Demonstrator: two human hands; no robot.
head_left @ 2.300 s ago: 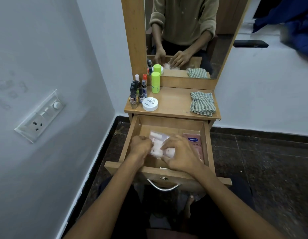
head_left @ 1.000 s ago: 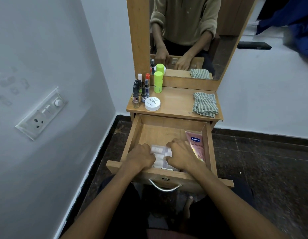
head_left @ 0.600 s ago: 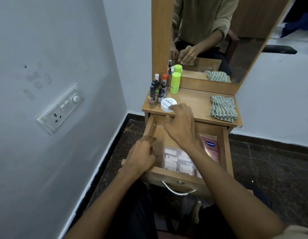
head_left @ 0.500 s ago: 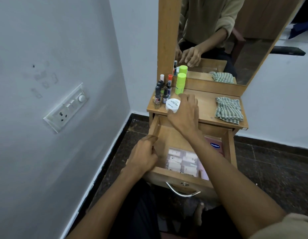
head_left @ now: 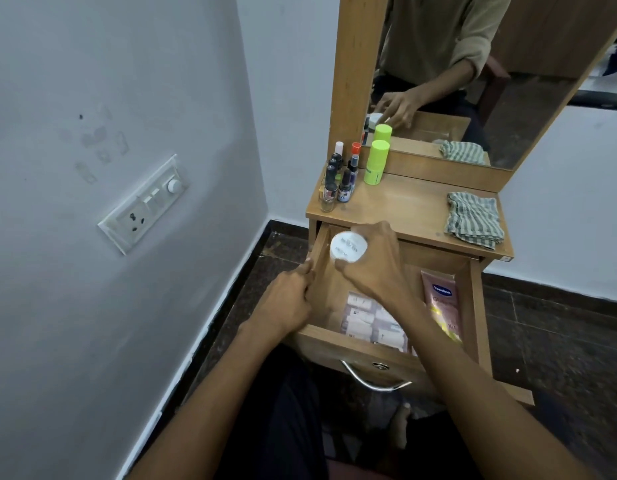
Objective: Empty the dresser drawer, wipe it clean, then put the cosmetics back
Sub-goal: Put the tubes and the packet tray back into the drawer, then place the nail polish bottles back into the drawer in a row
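Right hand [head_left: 376,268] extended forward, fingers curled in grip; left hand [head_left: 286,299] lower, fingers curled, thumb forward.

Home bedroom: mirrored dresser [head_left: 414,209] holding cosmetics [head_left: 340,178].

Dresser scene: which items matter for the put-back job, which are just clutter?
In play:
- white jar, gripped by right hand
- drawer, left hand on its side wall
- sachets, pink tube inside
- nail polish bottles, green stick, striped cloth on top

Bystanders:
- mirror
- wall switchboard
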